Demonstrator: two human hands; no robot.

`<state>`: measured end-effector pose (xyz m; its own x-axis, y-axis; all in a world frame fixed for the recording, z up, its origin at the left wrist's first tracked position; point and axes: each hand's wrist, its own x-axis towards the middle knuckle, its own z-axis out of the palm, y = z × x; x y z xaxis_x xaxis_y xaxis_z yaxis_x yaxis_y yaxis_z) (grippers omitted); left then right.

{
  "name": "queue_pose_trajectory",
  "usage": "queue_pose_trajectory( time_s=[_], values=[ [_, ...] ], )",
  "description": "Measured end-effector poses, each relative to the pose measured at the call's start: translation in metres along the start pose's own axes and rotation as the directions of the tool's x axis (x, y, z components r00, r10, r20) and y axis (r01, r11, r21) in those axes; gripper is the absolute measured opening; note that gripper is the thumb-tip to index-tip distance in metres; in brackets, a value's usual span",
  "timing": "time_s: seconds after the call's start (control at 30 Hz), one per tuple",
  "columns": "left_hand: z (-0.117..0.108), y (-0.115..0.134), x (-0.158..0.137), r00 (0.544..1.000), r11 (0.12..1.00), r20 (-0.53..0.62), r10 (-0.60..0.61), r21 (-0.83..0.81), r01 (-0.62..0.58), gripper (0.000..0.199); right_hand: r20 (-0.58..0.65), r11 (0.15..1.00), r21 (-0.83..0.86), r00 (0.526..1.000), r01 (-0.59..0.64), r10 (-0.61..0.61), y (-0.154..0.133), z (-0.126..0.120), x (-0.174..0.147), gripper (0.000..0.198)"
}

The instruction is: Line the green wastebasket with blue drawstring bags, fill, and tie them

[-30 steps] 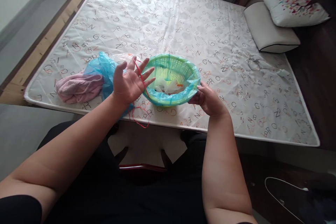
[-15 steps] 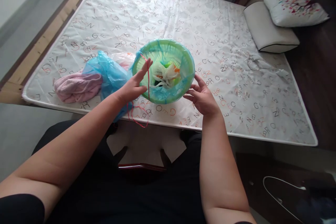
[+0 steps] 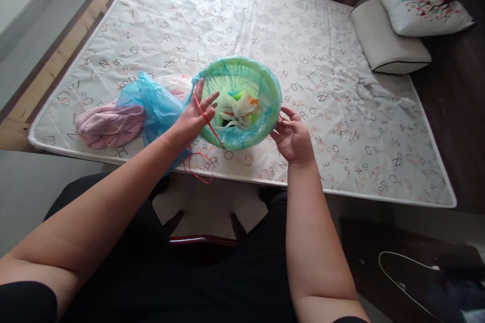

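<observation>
A round green plastic basket [image 3: 265,73], lined with a thin blue bag, is tilted so that its mouth faces me. Inside it lies crumpled whitish plastic [image 3: 242,111] with orange and green bits. My left hand [image 3: 193,118] is at the basket's left rim, fingers spread. A red string [image 3: 214,132] crosses those fingers and runs down under the front rim; its loose loop hangs below at the mattress edge. At the right rim is my right hand [image 3: 293,136], fingers curled and closed against the liner's edge. What they pinch is too small to make out.
Left of the basket lie a blue plastic bag [image 3: 157,111], a folded pink cloth [image 3: 109,125] and a clear bag [image 3: 176,85]. All rest on a letter-printed mattress [image 3: 242,20]. A white cushion [image 3: 392,35] and a flowered pillow [image 3: 428,10] sit at the far right.
My left fingers have lifted and spread, drawing the red string from near vertical to a slant. The right fingers have curled in at the rim. The basket stays in nearly the same place.
</observation>
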<state>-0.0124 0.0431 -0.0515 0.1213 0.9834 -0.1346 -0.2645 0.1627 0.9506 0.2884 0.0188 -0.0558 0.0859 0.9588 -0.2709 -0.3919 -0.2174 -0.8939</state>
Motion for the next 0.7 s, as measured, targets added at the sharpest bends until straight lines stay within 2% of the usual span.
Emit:
queue_pose_trajectory(
  time_s=[0.1,0.23,0.37,0.5,0.6,0.7],
  values=[
    [-0.001,0.004,0.000,0.996,0.992,0.018,-0.089,-0.087,0.091,0.089,-0.031,1.000,0.020,1.000,-0.005,0.005,-0.003,-0.001,0.000,0.029],
    [-0.005,0.008,-0.001,0.991,0.970,0.034,-0.133,-0.199,0.137,0.087,0.015,0.999,0.045,0.999,0.028,-0.029,-0.005,-0.002,-0.001,0.023],
    [-0.012,0.001,0.001,0.994,0.964,0.048,-0.100,-0.242,0.108,0.088,0.133,0.996,0.083,0.990,0.041,-0.052,-0.005,-0.001,-0.005,0.023],
    [-0.013,-0.009,0.000,0.996,0.958,0.067,-0.062,-0.275,0.078,0.084,0.304,0.997,0.074,0.953,-0.020,-0.004,-0.003,0.006,-0.012,0.024],
    [-0.004,-0.010,-0.008,0.999,0.957,0.026,-0.034,-0.288,0.040,0.083,0.404,0.998,0.036,0.914,-0.046,0.027,-0.001,0.013,-0.018,0.027],
    [0.007,-0.005,-0.016,0.999,0.948,-0.019,-0.028,-0.317,0.020,0.087,0.412,0.999,0.030,0.911,-0.031,0.016,0.001,0.016,-0.022,0.031]
  ],
)
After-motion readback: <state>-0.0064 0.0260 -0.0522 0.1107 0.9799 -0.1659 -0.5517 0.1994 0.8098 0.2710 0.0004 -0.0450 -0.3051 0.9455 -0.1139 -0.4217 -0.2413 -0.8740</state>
